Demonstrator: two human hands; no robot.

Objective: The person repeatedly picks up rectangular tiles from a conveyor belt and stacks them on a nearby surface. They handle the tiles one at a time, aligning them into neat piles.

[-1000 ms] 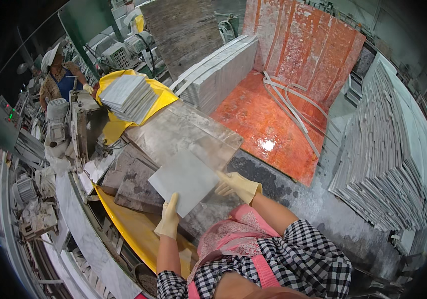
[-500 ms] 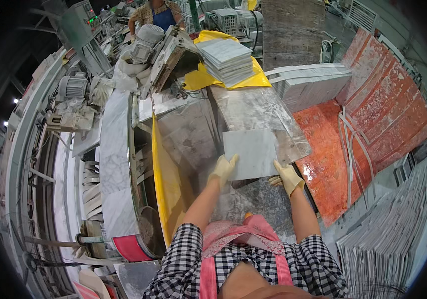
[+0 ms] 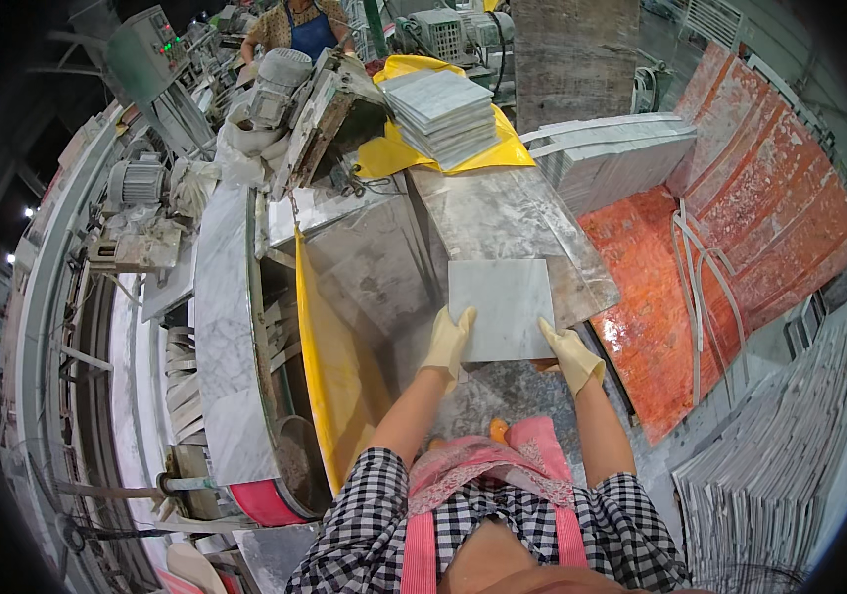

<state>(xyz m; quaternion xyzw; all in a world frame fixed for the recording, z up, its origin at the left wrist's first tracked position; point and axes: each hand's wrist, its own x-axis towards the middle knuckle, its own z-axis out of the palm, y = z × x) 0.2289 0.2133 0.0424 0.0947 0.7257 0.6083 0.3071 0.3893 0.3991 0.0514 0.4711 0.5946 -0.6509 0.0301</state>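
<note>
"Grey tile [image 3: 501, 308]: location, grip?"
"Held ahead of the pink apron [image 3: 542, 444]; left hand [image 3: 446, 342]: fingers grasping left edge; right hand [image 3: 573, 358]: fingers grasping right edge; tile stack [image 3: 440, 114] rests beyond, on yellow sheet [image 3: 384, 157]."

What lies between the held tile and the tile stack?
In the head view, from tile stack to held tile: yellow sheet, then a stained grey surface.

Tile [image 3: 501, 309] between the hands [image 3: 449, 340], tile stack [image 3: 443, 114] on a sheet [image 3: 384, 157] beyond, slabs [image 3: 765, 455] at right
</note>
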